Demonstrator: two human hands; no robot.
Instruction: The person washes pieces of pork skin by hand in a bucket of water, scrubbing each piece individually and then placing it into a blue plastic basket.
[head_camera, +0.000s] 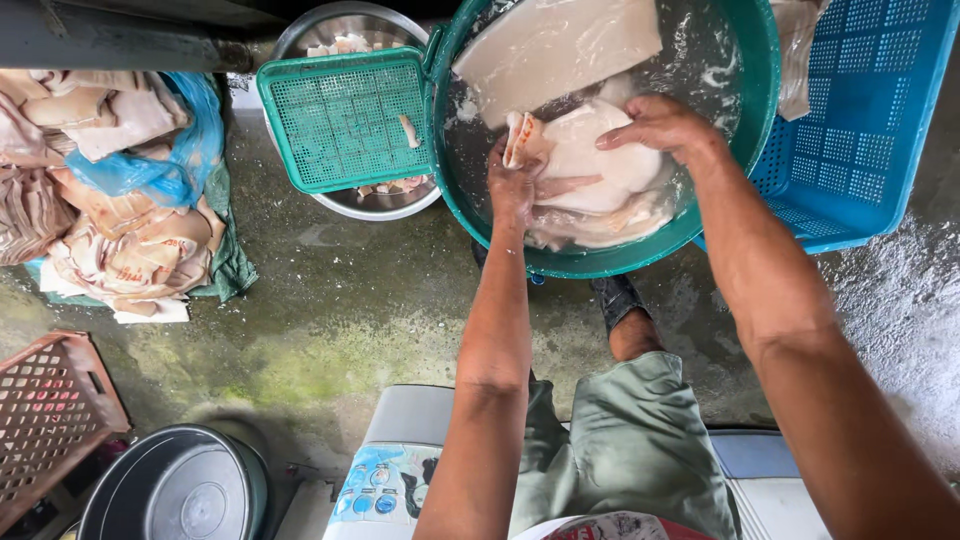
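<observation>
My knees: I sit low in grey-green shorts (640, 440), the nearest thing below my eyes, with my dark shoe (617, 297) on the wet floor (330, 310).
My arms: both reach forward and down into the green tub (600, 262).
Left hand: my left hand (512, 185) pinches the edge of a pale, floppy piece of squid (590, 160); the fingers are closed tight on it.
Right hand: my right hand (660, 125) lies on top of the same piece, fingers bent and pressing, not wrapped round it.
Where the squid is: in the water at the near side of the tub, with more white pieces (555, 45) floating behind it.
Step now: I think I am washing and pulling at this one piece.
Next move: I think it needs a firm pinch, since the piece looks slippery.
Beside the tub: a green mesh tray (345, 120) rests over a metal bowl (380, 205) on the left; a blue crate (870, 120) stands on the right.
Far left: a heap of pinkish pieces (120, 250) lies with a blue plastic bag (170, 165).
Near corner: a brown crate (50, 410) and a grey bucket (175, 490).
</observation>
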